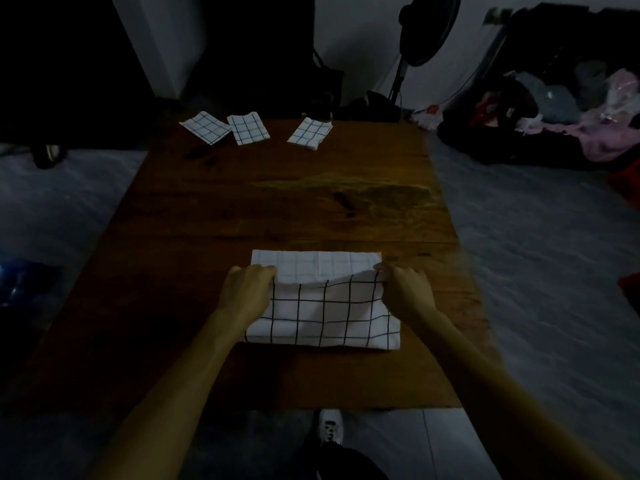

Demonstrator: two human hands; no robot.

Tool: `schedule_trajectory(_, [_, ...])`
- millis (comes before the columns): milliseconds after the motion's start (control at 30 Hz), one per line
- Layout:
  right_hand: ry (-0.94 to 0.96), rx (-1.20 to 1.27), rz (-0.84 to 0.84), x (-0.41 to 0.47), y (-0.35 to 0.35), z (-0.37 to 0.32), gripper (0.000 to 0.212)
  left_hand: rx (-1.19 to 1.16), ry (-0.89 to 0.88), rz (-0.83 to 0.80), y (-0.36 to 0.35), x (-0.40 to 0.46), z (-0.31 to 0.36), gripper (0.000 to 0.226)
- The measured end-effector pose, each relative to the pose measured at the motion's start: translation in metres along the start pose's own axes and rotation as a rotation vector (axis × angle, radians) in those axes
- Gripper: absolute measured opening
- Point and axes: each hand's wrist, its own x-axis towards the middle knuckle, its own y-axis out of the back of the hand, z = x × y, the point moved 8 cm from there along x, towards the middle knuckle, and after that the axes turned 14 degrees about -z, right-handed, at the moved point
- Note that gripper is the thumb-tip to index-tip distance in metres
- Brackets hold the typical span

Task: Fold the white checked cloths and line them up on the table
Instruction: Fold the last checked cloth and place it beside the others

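My left hand (247, 289) and right hand (405, 289) each pinch a corner of the checked cloth (325, 313) near the surface's (311, 209) near edge; three folded cloths (244, 128) lie along its far edge.

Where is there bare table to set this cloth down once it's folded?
Bare wood spans the middle of the table, between the cloth being folded, which the left hand and right hand grip, and the three folded cloths. The far right corner beside the rightmost folded cloth is bare too. The far left is crowded: two folded cloths touch.
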Motion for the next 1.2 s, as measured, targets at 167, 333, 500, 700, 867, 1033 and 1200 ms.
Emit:
schedule_trajectory(167, [0.032, -0.037, -0.086, 0.062, -0.012, 0.01, 0.042, 0.038, 0.06, -0.026, -0.01, 0.062, -0.007, 0.037])
schedule_trajectory(333, [0.065, -0.049, -0.125, 0.115, -0.039, 0.018, 0.036, 0.043, 0.168, 0.01, -0.025, 0.097, -0.017, 0.043])
schedule_trajectory(500, [0.064, -0.058, -0.095, 0.142, -0.055, 0.021, 0.038, -0.139, 0.091, 0.192, -0.042, 0.09, -0.009, 0.053])
schedule_trajectory(700, [0.021, -0.053, 0.019, 0.144, -0.067, 0.025, 0.051, -0.191, 0.019, -0.09, -0.12, 0.076, 0.006, 0.053])
schedule_trajectory(867, [0.244, 0.002, 0.12, 0.099, -0.096, -0.018, 0.043, -0.092, 0.077, -0.212, -0.164, 0.077, 0.01, 0.071])
schedule_trajectory(1033, [0.272, -0.09, -0.108, 0.065, -0.16, -0.034, 0.058, -0.078, 0.211, -0.137, -0.183, 0.073, -0.004, 0.07])
schedule_trajectory(1200, [0.152, -0.081, -0.221, 0.068, -0.176, -0.011, 0.067, -0.108, 0.207, -0.04, -0.176, 0.072, -0.004, 0.069])
